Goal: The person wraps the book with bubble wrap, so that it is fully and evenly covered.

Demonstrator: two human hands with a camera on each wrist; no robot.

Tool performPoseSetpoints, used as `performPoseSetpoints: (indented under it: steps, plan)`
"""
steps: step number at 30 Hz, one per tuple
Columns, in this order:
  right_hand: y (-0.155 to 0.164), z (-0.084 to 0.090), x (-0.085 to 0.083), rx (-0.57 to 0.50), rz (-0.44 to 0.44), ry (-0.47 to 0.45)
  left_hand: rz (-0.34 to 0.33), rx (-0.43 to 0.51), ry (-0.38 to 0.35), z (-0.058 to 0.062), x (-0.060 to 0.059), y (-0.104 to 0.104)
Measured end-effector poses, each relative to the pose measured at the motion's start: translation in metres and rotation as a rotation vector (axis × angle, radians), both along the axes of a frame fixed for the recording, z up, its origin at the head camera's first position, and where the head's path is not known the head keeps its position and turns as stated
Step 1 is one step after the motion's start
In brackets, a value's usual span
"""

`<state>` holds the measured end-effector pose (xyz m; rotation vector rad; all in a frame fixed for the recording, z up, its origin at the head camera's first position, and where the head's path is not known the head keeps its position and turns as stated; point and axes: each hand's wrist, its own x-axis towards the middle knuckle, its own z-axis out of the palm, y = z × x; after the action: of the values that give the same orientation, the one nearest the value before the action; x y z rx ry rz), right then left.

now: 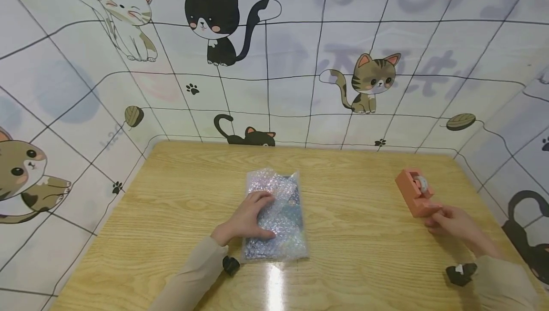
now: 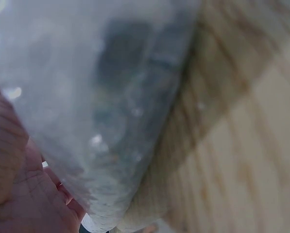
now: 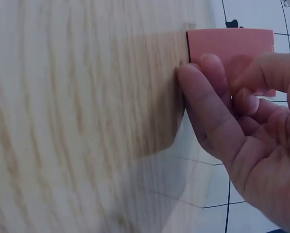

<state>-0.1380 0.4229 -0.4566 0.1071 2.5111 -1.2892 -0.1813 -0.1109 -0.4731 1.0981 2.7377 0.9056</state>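
Note:
A bubble-wrapped flat package (image 1: 286,201) with something dark inside lies in the middle of the wooden table (image 1: 356,239). My left hand (image 1: 248,219) rests on its left half with the fingers spread flat over the wrap. In the left wrist view the package (image 2: 115,92) is a blur beside my palm (image 2: 18,194). At the right stands a pink tape dispenser (image 1: 413,192) holding a small roll. My right hand (image 1: 448,222) is at its near end. Its curled fingers and thumb (image 3: 232,111) pinch the edge of the dispenser (image 3: 230,41).
Walls with a cartoon cat print (image 1: 300,63) close the table in at the back, left and right. Bare wood (image 3: 86,107) stretches between the package and the dispenser. A black wrist mount sits under each sleeve.

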Motion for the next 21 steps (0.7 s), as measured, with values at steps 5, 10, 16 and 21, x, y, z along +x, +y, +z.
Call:
performPoseSetpoints:
  steps: [5, 10, 16, 21]
  plan:
    - [0.007, -0.005, 0.011, -0.095, 0.024, 0.045, -0.006, -0.007, -0.004, 0.0, 0.0, 0.001]
    - [0.005, -0.007, 0.025, -0.14, -0.023, 0.076, 0.001, -0.011, -0.01, -0.002, -0.001, 0.001]
    - [-0.02, 0.006, 0.033, -0.06, -0.186, 0.13, 0.009, -0.013, -0.018, -0.001, -0.001, 0.0]
    - [-0.043, 0.023, 0.031, -0.017, -0.262, 0.219, 0.009, -0.014, -0.012, -0.001, 0.0, 0.0]
